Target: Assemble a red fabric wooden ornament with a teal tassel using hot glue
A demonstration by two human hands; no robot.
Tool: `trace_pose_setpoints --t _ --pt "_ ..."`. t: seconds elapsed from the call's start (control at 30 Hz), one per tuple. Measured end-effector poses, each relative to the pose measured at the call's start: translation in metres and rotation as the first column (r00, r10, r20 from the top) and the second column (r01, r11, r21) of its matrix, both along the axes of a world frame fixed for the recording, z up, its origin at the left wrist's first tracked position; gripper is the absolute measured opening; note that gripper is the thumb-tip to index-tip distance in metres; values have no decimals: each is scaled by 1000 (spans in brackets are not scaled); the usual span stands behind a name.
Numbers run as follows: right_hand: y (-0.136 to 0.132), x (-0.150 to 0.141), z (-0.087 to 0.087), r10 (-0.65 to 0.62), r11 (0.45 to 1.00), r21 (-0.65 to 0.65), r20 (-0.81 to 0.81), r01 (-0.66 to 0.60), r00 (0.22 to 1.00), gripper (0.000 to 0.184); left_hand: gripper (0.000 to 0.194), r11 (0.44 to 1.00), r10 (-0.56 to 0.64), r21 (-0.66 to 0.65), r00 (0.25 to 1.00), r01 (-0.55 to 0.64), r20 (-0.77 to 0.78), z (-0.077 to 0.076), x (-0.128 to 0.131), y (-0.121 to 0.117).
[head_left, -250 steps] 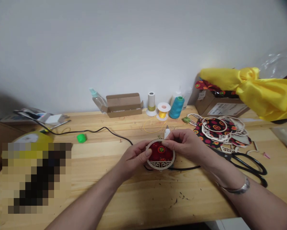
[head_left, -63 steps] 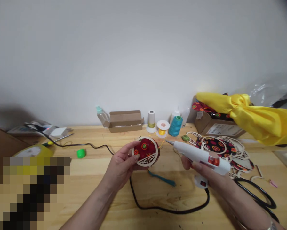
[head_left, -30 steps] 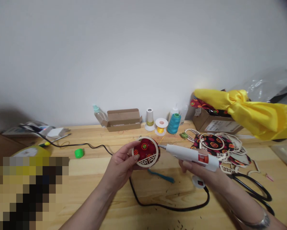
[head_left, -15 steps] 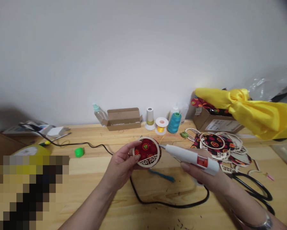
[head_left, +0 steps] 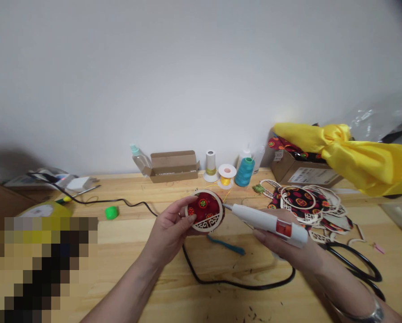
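Between thumb and fingers, my left hand [head_left: 174, 229] grips a round ornament [head_left: 205, 210] by its left side. Its wooden ring frames dark red patterned fabric, with cut-out fretwork along the bottom. My right hand [head_left: 281, 246] is wrapped around a white glue gun [head_left: 268, 222] with an orange-red part in its body. The metal nozzle points left and sits at the ornament's right edge; whether it touches cannot be made out. Most of my right fingers are hidden behind the glue gun. A teal tassel [head_left: 226, 245] lies on the table below the ornament.
A black cord [head_left: 237, 283] loops across the wooden table. Behind stand an open cardboard box [head_left: 174, 172], a yellow thread spool [head_left: 226, 176] and a teal thread cone [head_left: 244, 172]. Wooden frames with fabric [head_left: 301, 202] are piled at right, near black-handled scissors [head_left: 355, 264]. A green cap [head_left: 111, 212] lies left.
The ornament has tilted slightly and shifted a little up and left in view. The glue gun's nozzle stays at its right edge, and both hands keep their grips.
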State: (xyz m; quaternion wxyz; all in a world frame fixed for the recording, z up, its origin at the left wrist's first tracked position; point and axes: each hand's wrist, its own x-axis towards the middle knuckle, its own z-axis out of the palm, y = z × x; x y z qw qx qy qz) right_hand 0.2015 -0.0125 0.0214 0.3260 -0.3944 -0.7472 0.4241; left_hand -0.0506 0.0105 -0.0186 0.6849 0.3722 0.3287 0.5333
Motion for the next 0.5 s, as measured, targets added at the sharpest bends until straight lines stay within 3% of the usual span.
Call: trace_pose_setpoints --t 0.3,0.5 --pt "1 1 -3 -28 997 75 72 23 997 17 31 1000 19 -5 1000 -19 10 2 0 1" --pt "0 0 -4 -39 998 56 67 36 997 18 31 999 28 -18 1000 -28 12 5 1 0"
